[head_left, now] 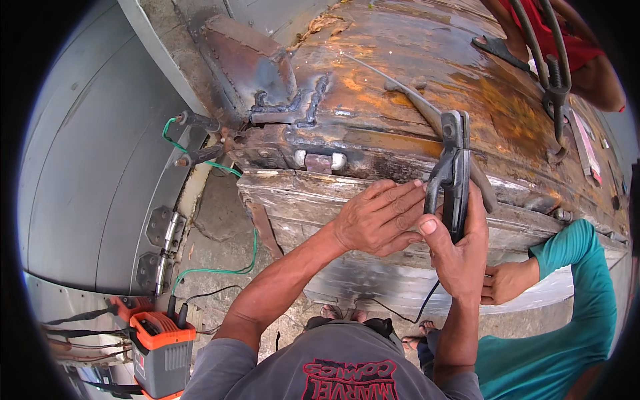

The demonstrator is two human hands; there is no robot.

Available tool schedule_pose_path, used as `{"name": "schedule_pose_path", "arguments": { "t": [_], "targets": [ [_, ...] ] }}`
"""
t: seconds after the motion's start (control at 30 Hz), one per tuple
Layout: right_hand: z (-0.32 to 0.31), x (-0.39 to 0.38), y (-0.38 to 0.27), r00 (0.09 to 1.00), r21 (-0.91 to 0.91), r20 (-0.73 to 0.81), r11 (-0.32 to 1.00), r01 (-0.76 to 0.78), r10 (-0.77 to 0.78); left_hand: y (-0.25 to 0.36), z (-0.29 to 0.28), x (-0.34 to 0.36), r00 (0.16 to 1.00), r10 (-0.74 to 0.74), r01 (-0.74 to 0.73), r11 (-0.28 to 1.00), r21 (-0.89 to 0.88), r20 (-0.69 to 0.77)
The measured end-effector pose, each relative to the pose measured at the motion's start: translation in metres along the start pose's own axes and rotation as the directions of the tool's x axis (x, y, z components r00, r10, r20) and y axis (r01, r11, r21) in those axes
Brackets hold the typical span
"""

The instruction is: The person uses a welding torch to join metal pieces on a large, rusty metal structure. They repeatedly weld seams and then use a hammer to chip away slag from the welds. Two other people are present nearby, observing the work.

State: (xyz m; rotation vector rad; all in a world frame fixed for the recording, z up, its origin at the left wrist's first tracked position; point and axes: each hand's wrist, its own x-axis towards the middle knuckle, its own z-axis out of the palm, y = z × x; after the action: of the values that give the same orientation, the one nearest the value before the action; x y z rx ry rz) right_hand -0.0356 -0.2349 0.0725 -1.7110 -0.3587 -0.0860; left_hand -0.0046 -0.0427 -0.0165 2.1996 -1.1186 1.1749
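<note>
My right hand point(455, 260) grips a dark welding electrode holder point(454, 167), with a long thin rod point(373, 71) angled up-left from its jaw over the rusty metal deck point(420, 57). My left hand point(381, 217) lies with fingers stretched along the weathered front edge point(277, 188), its fingertips close beside the holder. Behind the holder lies a tapered metal tool point(421, 107). Dark weld beads point(313, 99) sit beside an angled steel piece point(248, 57), and a short hinge-like fitting point(319, 162) is on the front face.
An orange-and-grey welder point(162, 353) with cables stands lower left, near a grey hinged panel point(100, 167). Green wire runs along the left. A person in teal sleeves point(567, 280) reaches in at right. Another person in red point(593, 47) is upper right, near bent iron bars point(557, 87).
</note>
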Motion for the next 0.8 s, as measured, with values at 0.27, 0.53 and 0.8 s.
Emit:
{"name": "schedule_pose_path", "arguments": {
  "t": [0.27, 0.53, 0.8],
  "targets": [
    [0.007, 0.014, 0.011, 0.999, 0.055, 0.040, 0.998, -0.024, 0.022, -0.005, -0.006, 0.006, 1.000, 0.010, -0.009, 0.998, -0.056, 0.021],
    [0.008, 0.019, 0.009, 0.997, 0.004, 0.062, 0.999, -0.039, 0.038, -0.006, -0.004, 0.002, 1.000, 0.000, 0.001, 0.998, -0.062, 0.022],
    [0.008, 0.018, 0.007, 0.997, 0.012, 0.066, 1.000, -0.027, 0.026, -0.006, -0.005, 0.003, 1.000, 0.023, -0.023, 0.998, -0.052, 0.007]
  ]
}}
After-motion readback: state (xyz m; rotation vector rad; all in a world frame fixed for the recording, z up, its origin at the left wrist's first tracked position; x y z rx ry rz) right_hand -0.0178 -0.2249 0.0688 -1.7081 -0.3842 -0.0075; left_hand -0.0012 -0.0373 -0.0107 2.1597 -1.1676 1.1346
